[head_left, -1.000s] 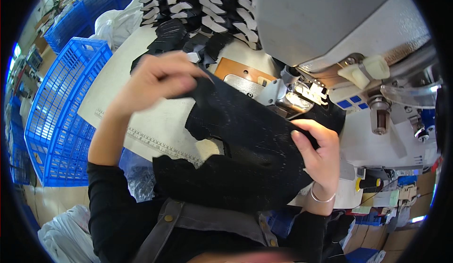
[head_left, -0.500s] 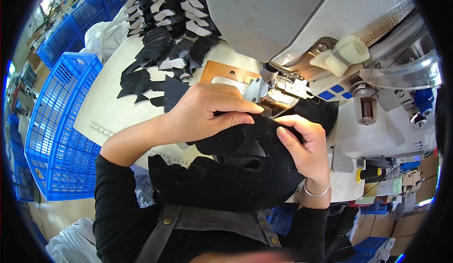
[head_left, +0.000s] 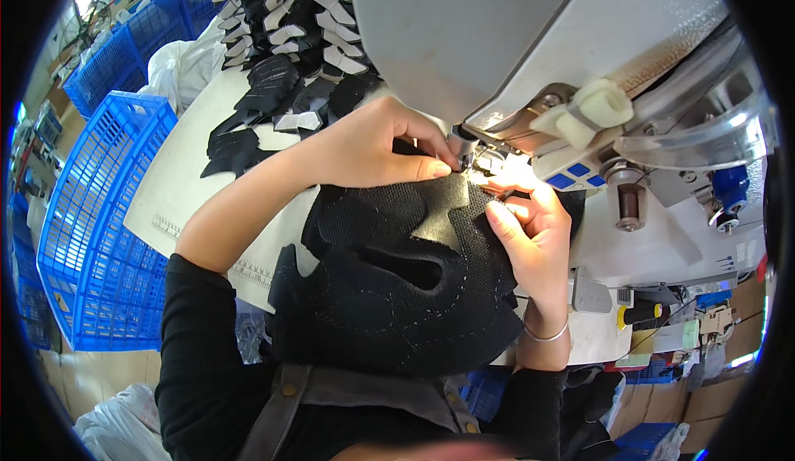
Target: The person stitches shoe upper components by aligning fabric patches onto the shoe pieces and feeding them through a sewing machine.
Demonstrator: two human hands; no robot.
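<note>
A large black mesh fabric piece (head_left: 389, 287) with stitched outlines lies over the table edge and my lap. My left hand (head_left: 373, 142) presses its upper edge down with the fingertips right beside the needle area (head_left: 468, 159) of a grey-white sewing machine (head_left: 530, 39). My right hand (head_left: 530, 233) pinches the fabric's right edge just below the lit needle spot. A thin bracelet sits on my right wrist.
Stacks of black and white cut pieces (head_left: 281, 22) lie at the back of the white table (head_left: 174, 188). Blue plastic crates (head_left: 91, 229) stand at the left. A white plastic bag (head_left: 178, 64) sits behind them. Small tools lie on the machine base at the right.
My left hand has come down from holding the fabric up at the left and now presses it at the needle. The fabric has moved under the machine head, and my view has shifted closer.
</note>
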